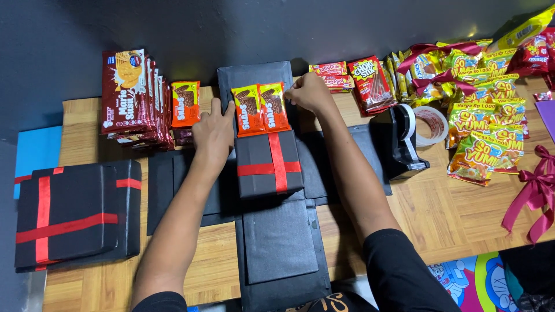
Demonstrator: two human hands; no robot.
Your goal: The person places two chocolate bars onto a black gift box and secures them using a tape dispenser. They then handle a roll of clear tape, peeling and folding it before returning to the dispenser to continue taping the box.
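Note:
Two orange wafer packets [261,108] lie side by side on the far flap of an unfolded black box [254,72]. My left hand [213,134] rests flat beside the left packet, fingertips touching its edge. My right hand [311,92] pinches the top right corner of the right packet. A small black box with a red ribbon cross [269,163] sits in the middle of the unfolded flaps, just below the packets.
A stack of dark red biscuit packs [134,95] and another orange wafer packet [186,103] stand at the left. Black lids with red ribbon [72,215] lie at the near left. A black tape dispenser [402,141], snack packets [483,124] and dark red bows [537,190] fill the right.

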